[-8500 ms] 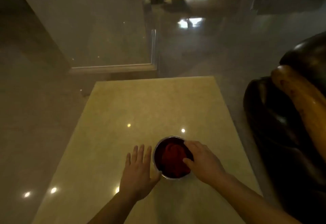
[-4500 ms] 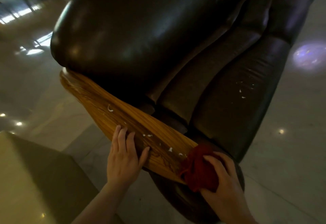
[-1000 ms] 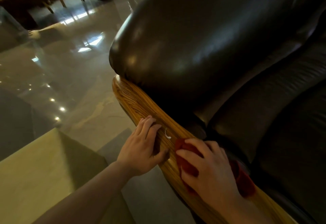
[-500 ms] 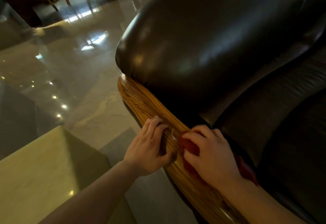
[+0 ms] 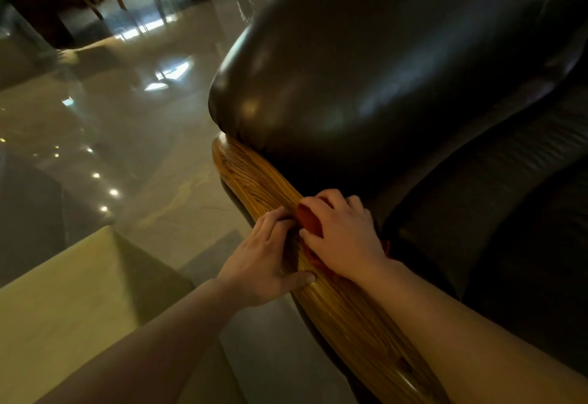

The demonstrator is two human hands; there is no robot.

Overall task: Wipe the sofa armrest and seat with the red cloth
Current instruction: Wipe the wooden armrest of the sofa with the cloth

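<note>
The wooden armrest (image 5: pixel 254 181) of a dark leather sofa runs diagonally from the centre to the lower right. My right hand (image 5: pixel 342 235) presses the red cloth (image 5: pixel 307 219) flat on top of the armrest; most of the cloth is hidden under the palm. My left hand (image 5: pixel 264 260) rests on the armrest's outer edge just left of the cloth, fingers curled over the wood, thumb on top. The sofa's padded backrest (image 5: pixel 366 63) bulges above the armrest. The dark seat cushion (image 5: pixel 509 212) lies to the right.
A pale stone table (image 5: pixel 63 308) stands at the lower left beside the armrest. Glossy tiled floor (image 5: pixel 127 117) with light reflections fills the left side. Dark furniture legs (image 5: pixel 95 5) show at the top left.
Both hands have slid further up the armrest toward its rounded far end, the right hand pushing the cloth along. The small white speck seen beside the cloth is gone from view.
</note>
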